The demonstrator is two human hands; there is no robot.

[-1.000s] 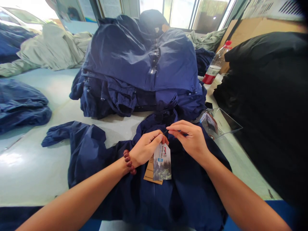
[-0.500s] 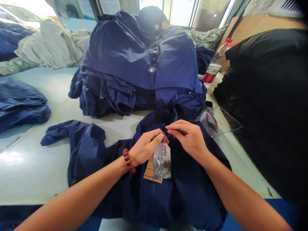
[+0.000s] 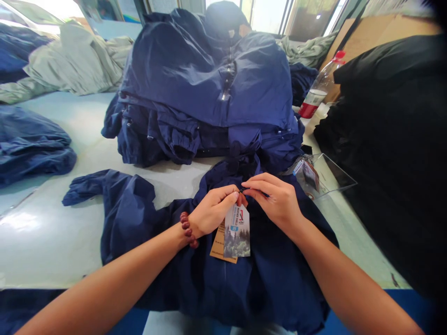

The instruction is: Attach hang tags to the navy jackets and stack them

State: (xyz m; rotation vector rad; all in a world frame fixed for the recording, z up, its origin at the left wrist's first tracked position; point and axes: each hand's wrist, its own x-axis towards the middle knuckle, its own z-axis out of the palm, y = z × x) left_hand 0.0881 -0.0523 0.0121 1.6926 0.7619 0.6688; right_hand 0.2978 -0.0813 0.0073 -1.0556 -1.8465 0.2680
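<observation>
Left hand [image 3: 213, 211] and right hand [image 3: 275, 200] are close together over the chest of a navy jacket [image 3: 223, 284], fingertips almost meeting. Both are closed in thumb-and-forefinger pinches. Between them runs a thin dark cord [image 3: 253, 191], too fine to identify exactly, with its end at the left fingertips and the other part in the right hand's grip.

A white printed hang tag [image 3: 237, 235] with a forest picture hangs just below the left hand's fingertips, its top at the pinch. Its long axis runs roughly vertical in view, pointing toward the wearer's hem, and it rests on the jacket. A kraft-brown tag [image 3: 219, 244] lies partly behind it, tilted, its lower edge showing to the left. A bead bracelet [image 3: 186, 229] circles the left wrist.

Surface: pale green table [image 3: 45, 242], jacket spread flat. Beyond: stack of folded navy jackets [image 3: 209, 93]. To the right: clear acrylic tray [image 3: 326, 174] holding more tags [image 3: 309, 176], plastic bottle with red cap [image 3: 319, 88], black garment pile [image 3: 387, 149]. Far left: pale grey-green garments [image 3: 73, 65]. Windows [image 3: 268, 16] at the back.
</observation>
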